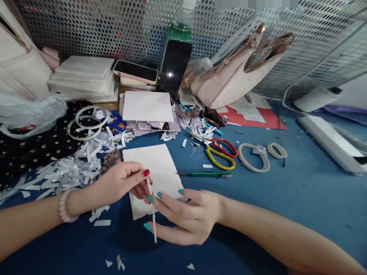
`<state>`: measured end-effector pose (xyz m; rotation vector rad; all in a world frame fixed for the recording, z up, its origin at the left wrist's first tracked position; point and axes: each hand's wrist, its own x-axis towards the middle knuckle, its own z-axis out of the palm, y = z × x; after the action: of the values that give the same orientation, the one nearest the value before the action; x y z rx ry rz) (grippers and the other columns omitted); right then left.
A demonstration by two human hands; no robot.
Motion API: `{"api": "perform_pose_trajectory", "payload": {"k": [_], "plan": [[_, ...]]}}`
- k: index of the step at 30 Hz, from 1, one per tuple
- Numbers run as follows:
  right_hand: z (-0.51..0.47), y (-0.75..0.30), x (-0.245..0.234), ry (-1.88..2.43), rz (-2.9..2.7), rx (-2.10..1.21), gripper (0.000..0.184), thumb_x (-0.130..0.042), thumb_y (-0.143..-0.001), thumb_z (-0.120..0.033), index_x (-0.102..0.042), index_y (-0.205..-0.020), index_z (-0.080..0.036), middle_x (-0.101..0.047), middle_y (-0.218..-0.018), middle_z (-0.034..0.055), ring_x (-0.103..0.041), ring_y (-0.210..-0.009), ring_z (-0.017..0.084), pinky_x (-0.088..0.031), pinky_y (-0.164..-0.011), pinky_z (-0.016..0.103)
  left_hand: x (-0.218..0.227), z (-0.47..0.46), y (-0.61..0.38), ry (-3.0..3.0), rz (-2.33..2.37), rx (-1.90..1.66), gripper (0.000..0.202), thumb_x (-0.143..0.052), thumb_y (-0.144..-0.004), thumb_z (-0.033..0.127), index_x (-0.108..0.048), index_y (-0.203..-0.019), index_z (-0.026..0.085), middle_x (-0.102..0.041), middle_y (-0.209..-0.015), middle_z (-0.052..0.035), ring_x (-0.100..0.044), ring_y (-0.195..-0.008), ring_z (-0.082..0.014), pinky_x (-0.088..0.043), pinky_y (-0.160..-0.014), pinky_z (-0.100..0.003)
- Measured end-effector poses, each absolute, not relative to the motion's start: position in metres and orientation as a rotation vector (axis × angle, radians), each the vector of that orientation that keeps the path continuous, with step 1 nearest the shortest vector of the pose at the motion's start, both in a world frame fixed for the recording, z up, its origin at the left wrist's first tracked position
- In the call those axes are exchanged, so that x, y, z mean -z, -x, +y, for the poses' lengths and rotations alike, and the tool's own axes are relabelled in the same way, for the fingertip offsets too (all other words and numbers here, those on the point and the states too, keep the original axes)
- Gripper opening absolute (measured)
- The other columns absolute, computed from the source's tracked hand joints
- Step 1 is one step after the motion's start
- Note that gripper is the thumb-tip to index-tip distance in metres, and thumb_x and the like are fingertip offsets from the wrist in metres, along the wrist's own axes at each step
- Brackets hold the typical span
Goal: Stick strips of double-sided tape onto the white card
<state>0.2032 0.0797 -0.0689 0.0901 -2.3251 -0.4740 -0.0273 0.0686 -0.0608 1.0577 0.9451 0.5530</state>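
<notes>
My left hand, with a pink bead bracelet on its wrist, pinches the upper end of a thin white strip between thumb and fingers. The strip hangs down at a slight tilt. On its right, my right hand has its fingers stretched and apart. Its index fingertip is at the strip and its thumb tip lies lower, beside it; whether they press on it I cannot tell. Under both hands lies a white sheet, partly hidden. A green-handled craft knife rests right of the sheet.
Red-and-yellow scissors and tape rolls lie to the right. Cut paper strips are heaped at the left. A white paper stack, a phone, a bottle and a pink bag stand behind.
</notes>
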Motion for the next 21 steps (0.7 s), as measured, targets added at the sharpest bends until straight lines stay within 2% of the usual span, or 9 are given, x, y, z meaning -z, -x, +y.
{"api": "perform_pose_trajectory", "payload": {"k": [5, 10, 16, 21], "plan": [[0.0809, -0.2055, 0.0682, 0.000, -2.342, 0.543, 0.017, -0.065, -0.091, -0.040, -0.074, -0.106, -0.036, -0.078, -0.101, -0.0042, -0.065, -0.103, 0.013, -0.036, -0.097, 0.032, 0.0589, 0.0676, 0.0278, -1.032, 0.976, -0.603, 0.055, -0.066, -0.080, 0.070, -0.066, -0.077, 0.015, -0.074, -0.070, -0.0009, -0.073, -0.062, -0.0102, -0.056, -0.058, -0.013], [0.0798, -0.2035, 0.0710, 0.086, -2.294, 0.512, 0.014, -0.072, -0.085, -0.034, -0.075, -0.098, -0.037, -0.077, -0.098, -0.0062, -0.065, -0.102, 0.015, -0.037, -0.098, 0.033, 0.0552, 0.0680, 0.0285, -1.016, 1.034, -0.698, 0.054, -0.069, -0.077, 0.070, -0.063, -0.075, 0.016, -0.071, -0.064, 0.0010, -0.072, -0.058, -0.0100, -0.056, -0.056, -0.014], [0.0827, -0.2046, 0.0725, 0.031, -2.276, 0.494, 0.008, -0.071, -0.083, -0.032, -0.074, -0.088, -0.038, -0.073, -0.098, -0.0085, -0.064, -0.097, 0.014, -0.041, -0.089, 0.032, 0.0560, 0.0690, 0.0317, -1.110, 1.102, -0.796, 0.043, -0.064, -0.088, 0.059, -0.063, -0.076, 0.017, -0.075, -0.068, -0.0002, -0.072, -0.060, -0.0108, -0.060, -0.060, -0.016], [0.0844, -0.2058, 0.0712, -0.033, -2.313, 0.509, 0.005, -0.072, -0.082, -0.033, -0.074, -0.085, -0.037, -0.071, -0.098, -0.0077, -0.062, -0.097, 0.013, -0.043, -0.087, 0.031, 0.0549, 0.0684, 0.0283, -1.162, 1.064, -0.771, 0.035, -0.063, -0.091, 0.049, -0.062, -0.075, 0.017, -0.075, -0.067, -0.0001, -0.073, -0.059, -0.0108, -0.060, -0.059, -0.015]]}}
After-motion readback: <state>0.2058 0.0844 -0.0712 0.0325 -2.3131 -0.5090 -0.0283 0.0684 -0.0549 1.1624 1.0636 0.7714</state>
